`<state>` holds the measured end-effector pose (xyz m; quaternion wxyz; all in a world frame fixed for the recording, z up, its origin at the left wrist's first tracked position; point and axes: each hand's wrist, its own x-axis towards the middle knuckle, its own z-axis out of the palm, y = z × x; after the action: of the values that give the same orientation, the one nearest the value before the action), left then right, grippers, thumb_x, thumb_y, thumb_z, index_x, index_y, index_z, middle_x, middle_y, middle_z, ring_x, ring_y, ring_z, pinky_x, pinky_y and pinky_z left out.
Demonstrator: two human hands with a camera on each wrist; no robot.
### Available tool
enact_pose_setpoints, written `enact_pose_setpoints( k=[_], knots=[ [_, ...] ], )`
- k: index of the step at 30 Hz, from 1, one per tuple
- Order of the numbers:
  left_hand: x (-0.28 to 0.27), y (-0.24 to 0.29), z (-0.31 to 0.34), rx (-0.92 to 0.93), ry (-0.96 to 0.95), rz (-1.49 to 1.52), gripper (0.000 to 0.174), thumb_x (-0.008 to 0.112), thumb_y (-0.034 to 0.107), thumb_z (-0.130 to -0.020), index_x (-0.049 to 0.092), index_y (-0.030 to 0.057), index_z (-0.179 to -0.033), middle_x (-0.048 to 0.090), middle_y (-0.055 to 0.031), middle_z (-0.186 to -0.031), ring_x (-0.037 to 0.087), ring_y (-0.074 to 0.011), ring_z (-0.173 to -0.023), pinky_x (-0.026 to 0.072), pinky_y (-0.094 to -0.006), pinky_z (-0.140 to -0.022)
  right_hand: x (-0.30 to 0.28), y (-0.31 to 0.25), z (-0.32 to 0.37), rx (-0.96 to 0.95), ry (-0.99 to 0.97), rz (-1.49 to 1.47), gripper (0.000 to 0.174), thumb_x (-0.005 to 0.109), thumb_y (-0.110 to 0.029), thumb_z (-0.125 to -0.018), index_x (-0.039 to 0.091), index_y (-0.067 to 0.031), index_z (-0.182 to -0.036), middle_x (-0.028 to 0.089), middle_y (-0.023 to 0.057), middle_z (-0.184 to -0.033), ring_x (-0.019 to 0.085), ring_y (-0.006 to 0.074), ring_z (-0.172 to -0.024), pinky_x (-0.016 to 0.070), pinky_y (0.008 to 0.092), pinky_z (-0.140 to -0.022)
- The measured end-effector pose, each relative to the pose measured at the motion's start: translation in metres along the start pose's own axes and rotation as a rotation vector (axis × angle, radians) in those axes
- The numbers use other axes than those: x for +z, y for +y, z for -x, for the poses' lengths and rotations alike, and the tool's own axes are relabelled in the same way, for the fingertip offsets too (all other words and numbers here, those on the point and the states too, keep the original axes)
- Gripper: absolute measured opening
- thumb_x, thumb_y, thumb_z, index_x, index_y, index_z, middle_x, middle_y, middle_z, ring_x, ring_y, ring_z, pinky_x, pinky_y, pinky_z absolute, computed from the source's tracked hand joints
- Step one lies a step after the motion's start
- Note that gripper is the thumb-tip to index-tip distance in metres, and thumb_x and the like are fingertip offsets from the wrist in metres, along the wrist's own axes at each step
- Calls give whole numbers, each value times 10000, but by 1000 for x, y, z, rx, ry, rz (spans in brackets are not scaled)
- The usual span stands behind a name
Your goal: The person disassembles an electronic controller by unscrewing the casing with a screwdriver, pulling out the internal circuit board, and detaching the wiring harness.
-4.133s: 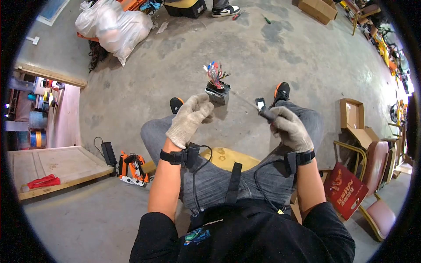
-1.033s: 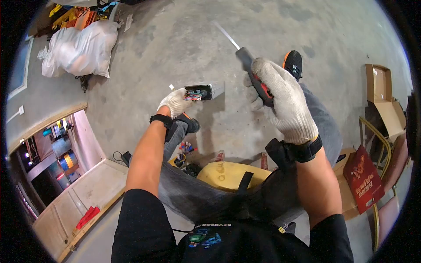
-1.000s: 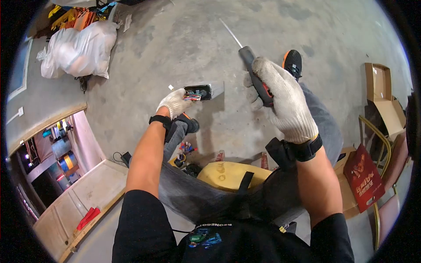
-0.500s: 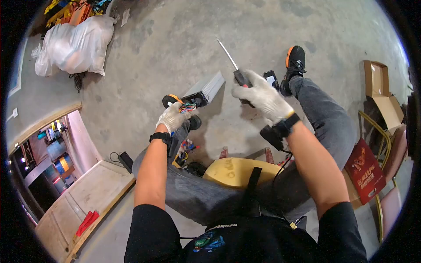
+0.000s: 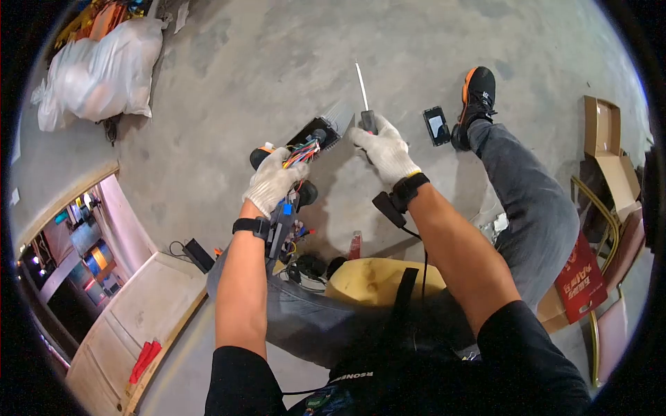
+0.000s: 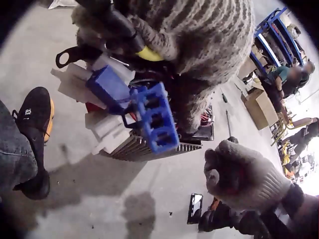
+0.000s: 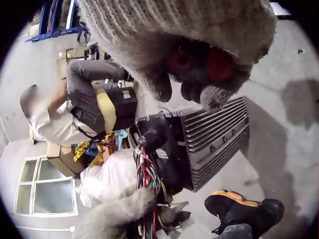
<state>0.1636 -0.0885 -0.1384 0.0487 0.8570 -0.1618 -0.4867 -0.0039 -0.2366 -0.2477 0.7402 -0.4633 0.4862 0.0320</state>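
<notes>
My gloved left hand [image 5: 272,182] grips a bundle of coloured wires [image 5: 303,151] where they leave the end of a finned metal controller box [image 7: 214,144]. From that bundle, white plugs and a blue connector [image 6: 154,117] hang under the glove in the left wrist view. The box slants away from me, its dark wired end toward the left hand. My gloved right hand [image 5: 386,149] holds a screwdriver [image 5: 368,123] by its black and red handle, the bare shaft pointing forward. That hand is just right of the box. Its curled fingers hide much of the handle.
A phone-like black device [image 5: 437,126] lies on the concrete floor by the right shoe [image 5: 479,93]. Between my legs is a yellow seat [image 5: 374,281], with loose cables beside it. A white plastic bag [image 5: 104,73] lies far left; an open cardboard box [image 5: 602,125] stands right. Another person [image 7: 60,109] sits opposite.
The box stood with wires upward; now it slants, its wires gripped by the left hand. The right hand, raised a second ago, has come down and left beside the box with the screwdriver.
</notes>
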Motion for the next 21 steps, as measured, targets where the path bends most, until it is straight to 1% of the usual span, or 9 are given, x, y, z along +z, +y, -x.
enact_pose_setpoints(
  k=[3,8,10,12,14,15,16,18,21],
  knots=[
    [1,2,-2,-41,-28,189,431,707,358,-878,659,-6,-1103,678,-95,-826,660,-187,-740,517,-372,-703,-3,-4,-19,-5,10,42,559,743,-397,-831,661,-19,-1235,686,77,-959,651,190,-916,520,343,-862],
    [3,11,1,-43,-56,88,477,729,328,-854,664,-19,-1175,696,-100,-910,658,-185,-828,516,-354,-768,-9,-9,-24,-57,-166,135,538,763,-379,-827,656,-6,-1200,669,52,-925,621,158,-871,506,323,-786],
    [6,-8,-8,5,31,101,435,750,341,-855,692,39,-1162,714,-77,-908,667,-157,-781,519,-330,-720,-14,-13,-18,22,-248,-9,507,765,-336,-845,650,16,-1192,665,40,-931,611,146,-850,503,308,-773],
    [9,-29,-19,-16,26,132,434,746,333,-852,689,45,-1172,717,-88,-950,676,-183,-858,520,-350,-787,-13,3,-22,56,-279,-46,490,762,-302,-861,647,35,-1198,667,33,-940,606,136,-834,506,299,-768],
    [7,-39,-26,13,-5,189,448,740,330,-854,680,30,-1181,714,-95,-973,671,-195,-917,514,-349,-828,-7,17,-26,-30,-240,-90,375,775,-348,-858,707,-88,-1121,581,-58,-827,504,62,-699,405,258,-593],
    [6,-34,-23,1,-14,199,469,737,311,-855,667,8,-1206,712,-97,-993,668,-193,-921,514,-350,-835,-6,12,-23,-36,-230,-80,378,770,-332,-852,713,-99,-1143,566,-62,-809,499,63,-693,399,256,-588],
    [6,-30,-21,-1,-16,197,469,737,311,-855,667,8,-1206,712,-97,-993,668,-193,-921,514,-350,-835,-9,7,-22,-34,-229,-83,378,770,-332,-852,713,-99,-1143,566,-62,-809,499,63,-693,399,256,-588],
    [6,-24,-19,57,9,170,494,710,267,-872,638,-23,-1266,667,-39,-924,605,-118,-810,492,-294,-739,-14,-4,-20,-22,-271,56,411,737,-323,-839,650,-20,-1102,628,35,-854,564,146,-797,479,330,-736],
    [3,-23,-18,32,-36,214,534,714,273,-863,629,-29,-1295,665,-40,-926,607,-124,-796,495,-300,-714,-13,-7,-22,-20,-284,32,358,748,-317,-828,703,-92,-1103,577,-60,-828,492,56,-706,406,252,-613]
  ],
)
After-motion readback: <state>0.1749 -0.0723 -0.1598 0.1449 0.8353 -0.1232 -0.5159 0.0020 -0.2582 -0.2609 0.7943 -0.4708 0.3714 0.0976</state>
